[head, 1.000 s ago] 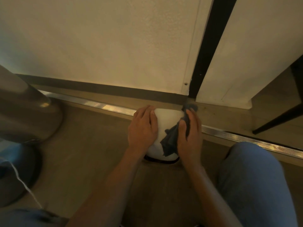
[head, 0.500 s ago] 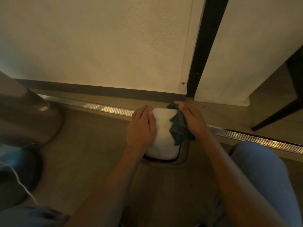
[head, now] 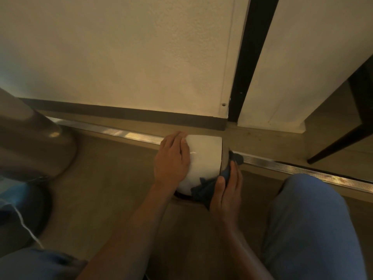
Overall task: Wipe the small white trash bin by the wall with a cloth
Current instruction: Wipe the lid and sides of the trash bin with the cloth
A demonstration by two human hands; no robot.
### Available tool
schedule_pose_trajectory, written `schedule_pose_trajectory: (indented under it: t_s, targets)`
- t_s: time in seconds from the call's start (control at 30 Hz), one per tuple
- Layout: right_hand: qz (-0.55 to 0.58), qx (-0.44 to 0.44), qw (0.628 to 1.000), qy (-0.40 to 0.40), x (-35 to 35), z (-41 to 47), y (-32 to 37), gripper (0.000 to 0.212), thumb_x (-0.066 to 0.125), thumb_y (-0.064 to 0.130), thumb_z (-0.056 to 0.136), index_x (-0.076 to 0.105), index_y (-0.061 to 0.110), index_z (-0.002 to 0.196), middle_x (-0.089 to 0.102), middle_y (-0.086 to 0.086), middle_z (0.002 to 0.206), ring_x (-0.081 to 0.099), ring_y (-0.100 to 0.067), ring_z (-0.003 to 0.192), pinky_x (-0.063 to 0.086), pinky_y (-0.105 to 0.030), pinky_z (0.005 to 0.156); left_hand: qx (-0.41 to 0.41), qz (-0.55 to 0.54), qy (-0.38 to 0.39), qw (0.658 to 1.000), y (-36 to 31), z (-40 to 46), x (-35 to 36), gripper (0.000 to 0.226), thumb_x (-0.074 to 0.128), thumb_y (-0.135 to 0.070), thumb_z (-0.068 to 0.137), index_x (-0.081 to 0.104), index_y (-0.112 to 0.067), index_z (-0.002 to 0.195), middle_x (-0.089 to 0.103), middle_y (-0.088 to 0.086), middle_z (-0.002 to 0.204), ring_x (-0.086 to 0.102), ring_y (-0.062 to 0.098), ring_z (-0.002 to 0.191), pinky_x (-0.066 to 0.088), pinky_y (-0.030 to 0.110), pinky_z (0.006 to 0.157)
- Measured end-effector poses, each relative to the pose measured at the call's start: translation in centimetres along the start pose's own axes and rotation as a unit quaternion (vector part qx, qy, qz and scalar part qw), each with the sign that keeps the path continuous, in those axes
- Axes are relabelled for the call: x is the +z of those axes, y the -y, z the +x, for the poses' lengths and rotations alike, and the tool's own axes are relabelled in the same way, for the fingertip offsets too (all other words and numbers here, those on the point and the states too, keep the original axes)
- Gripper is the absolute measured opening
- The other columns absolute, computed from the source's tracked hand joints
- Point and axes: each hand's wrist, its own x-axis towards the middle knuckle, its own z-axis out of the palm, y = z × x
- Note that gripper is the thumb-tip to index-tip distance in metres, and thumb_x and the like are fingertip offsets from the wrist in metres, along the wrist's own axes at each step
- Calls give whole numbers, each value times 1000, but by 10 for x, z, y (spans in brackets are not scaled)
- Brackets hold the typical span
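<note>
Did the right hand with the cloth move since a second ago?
Yes. The right hand slid the cloth off the bin top, down its right side, away from the wall.

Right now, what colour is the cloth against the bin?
Dark blue cloth, seen in the head view.

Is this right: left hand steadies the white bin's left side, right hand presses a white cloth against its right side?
Not quite. The cloth is dark blue, not white, as the head view shows. The rest holds: the left hand rests on the left side of the white bin, and the right hand presses the cloth against the bin's right side.
</note>
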Motion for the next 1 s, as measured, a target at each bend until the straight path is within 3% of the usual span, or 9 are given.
schedule_pose_trajectory:
  t_s: [0.07, 0.13, 0.33, 0.4, 0.53, 0.67, 0.83, 1.0]
  targets:
    - [19, 22, 999, 18, -6, 19, 12, 51, 31, 41, 106, 30, 21, 154, 34, -1, 154, 37, -6, 134, 42, -26, 107, 0, 3, 6, 1000, -1, -1, -1, 45, 32, -33, 104, 63, -11, 129, 62, 8, 131, 55, 24, 121, 43, 32, 101]
    - [17, 25, 998, 60, -14, 49, 25, 45, 33, 37, 107, 36, 23, 150, 41, -2, 147, 41, -3, 124, 36, -10, 94, 1, 7, 10, 1000, -1, -2, -2, 45, 32, -33, 105, 62, -12, 129, 62, 8, 131, 55, 24, 121, 43, 33, 101]
    - [-132, -39, 967, 213, -2, 138, 51, 31, 41, 31, 105, 62, 20, 126, 62, -3, 125, 57, -17, 112, 43, -29, 96, -11, 5, 16, 1000, -1, 0, -1, 43, 34, -32, 105, 62, -12, 131, 61, 7, 134, 53, 22, 125, 41, 35, 105]
    - [-160, -73, 965, 197, 3, 132, 52, 31, 42, 30, 105, 61, 18, 126, 60, -4, 126, 55, -17, 113, 41, -28, 98, -11, 1, 26, 1000, -1, 0, -2, 43, 32, -33, 105, 61, -14, 132, 60, 6, 135, 52, 21, 126, 42, 35, 105]
    - [-107, -119, 983, 83, -4, 63, 24, 49, 37, 39, 105, 37, 18, 149, 37, -5, 153, 36, -23, 142, 32, -39, 116, -7, -4, 18, 1000, 0, 0, -2, 47, 28, -37, 105, 62, -13, 129, 61, 5, 132, 54, 21, 123, 44, 35, 103]
    - [-74, -68, 995, -10, 3, -7, -8, 59, 29, 49, 104, 23, 16, 153, 25, -5, 158, 32, -26, 143, 44, -53, 107, -5, 0, 8, 1000, -1, -1, -1, 46, 31, -32, 104, 63, -10, 128, 63, 8, 130, 56, 24, 120, 44, 35, 102]
    - [-54, -27, 998, -9, 2, 16, 12, 54, 30, 41, 106, 26, 16, 154, 30, -5, 156, 34, -15, 139, 42, -47, 110, 1, 0, 18, 1000, 0, -2, -2, 48, 29, -34, 105, 61, -10, 131, 62, 9, 132, 55, 26, 122, 46, 37, 103]
    - [-138, -51, 987, 69, 2, 87, 49, 42, 36, 33, 107, 44, 14, 143, 49, -9, 142, 48, -24, 130, 40, -40, 110, -1, -7, 25, 1000, 0, -2, -3, 49, 28, -35, 105, 60, -10, 132, 61, 9, 133, 54, 24, 124, 43, 34, 104]
